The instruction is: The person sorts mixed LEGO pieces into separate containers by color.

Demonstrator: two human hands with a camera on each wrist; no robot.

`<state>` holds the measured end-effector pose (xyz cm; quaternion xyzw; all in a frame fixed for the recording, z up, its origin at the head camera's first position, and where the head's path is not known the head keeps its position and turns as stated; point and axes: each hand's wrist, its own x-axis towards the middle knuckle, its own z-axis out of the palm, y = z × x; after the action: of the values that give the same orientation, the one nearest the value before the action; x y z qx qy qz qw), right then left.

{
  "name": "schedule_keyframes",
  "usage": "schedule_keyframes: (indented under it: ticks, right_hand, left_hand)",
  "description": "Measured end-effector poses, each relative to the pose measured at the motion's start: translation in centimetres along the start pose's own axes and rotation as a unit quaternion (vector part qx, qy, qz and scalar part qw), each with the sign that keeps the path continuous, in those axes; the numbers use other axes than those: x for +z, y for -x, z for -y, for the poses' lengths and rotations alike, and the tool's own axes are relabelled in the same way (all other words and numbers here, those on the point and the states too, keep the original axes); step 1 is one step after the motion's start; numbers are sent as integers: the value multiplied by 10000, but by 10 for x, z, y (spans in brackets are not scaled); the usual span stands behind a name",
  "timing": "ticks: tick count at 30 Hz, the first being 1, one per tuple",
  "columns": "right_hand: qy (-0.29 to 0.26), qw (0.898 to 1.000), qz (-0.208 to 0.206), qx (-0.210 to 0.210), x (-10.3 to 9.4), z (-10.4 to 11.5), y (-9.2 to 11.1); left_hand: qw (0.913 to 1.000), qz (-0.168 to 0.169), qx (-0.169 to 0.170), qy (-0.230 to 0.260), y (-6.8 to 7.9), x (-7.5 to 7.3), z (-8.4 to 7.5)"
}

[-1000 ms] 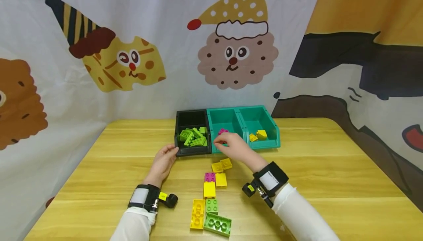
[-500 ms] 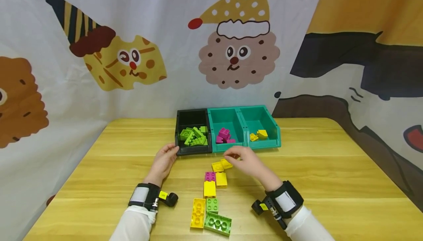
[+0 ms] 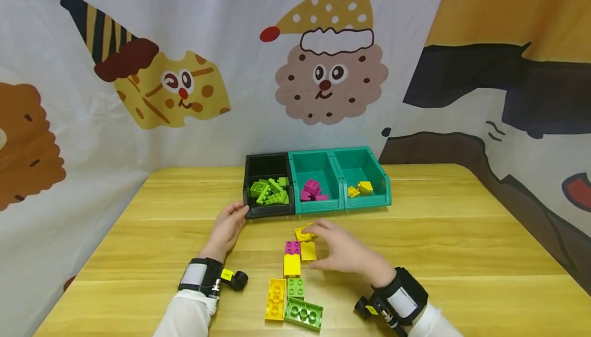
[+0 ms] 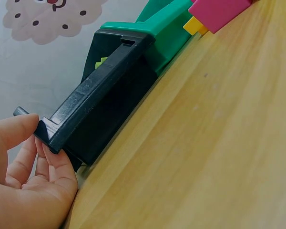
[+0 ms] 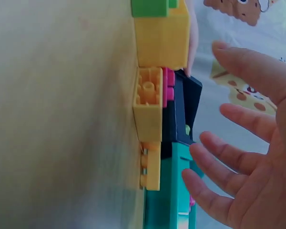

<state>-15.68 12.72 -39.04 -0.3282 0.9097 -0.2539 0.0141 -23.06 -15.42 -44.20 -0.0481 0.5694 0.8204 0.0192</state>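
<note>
On the tabletop (image 3: 429, 244), yellow bricks (image 3: 292, 265) crowd a magenta one (image 3: 292, 248); left grip (image 3: 228, 224) pinches the black bin (image 3: 270, 211), right grip (image 3: 345, 250) spreads empty.

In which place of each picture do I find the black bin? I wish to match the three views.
Head: the black bin sits just below and left of centre.
Left wrist: the black bin slants left of centre, its corner pinched by the left hand.
Right wrist: the black bin is right of centre, partly behind bricks.
Shared landmark: the teal bin beside it, in all three.
</note>
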Motion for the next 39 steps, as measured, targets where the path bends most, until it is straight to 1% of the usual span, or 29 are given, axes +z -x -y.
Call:
schedule_keyframes:
  ticks: [6,15,26,33,39]
  right_hand:
    - [205,9991,362,25,6,5,1]
    - [299,9974,652,-57,9,8,-1]
    - [402,9976,558,-40,16,7,-1]
    - [288,9985,464,82,18,6,-2]
    - [382,9987,333,5,21,3,-2]
  left_hand:
    - [10000,-12,-19,4,0,0,0]
    - [10000,-21,-19,-66,0,0,-1]
    - [9999,-3,-47,-92,0,-1,-1]
    - [10000,0,-6,-41,0,0,0]
    - [10000,21,6,-45,-1,-1,1]
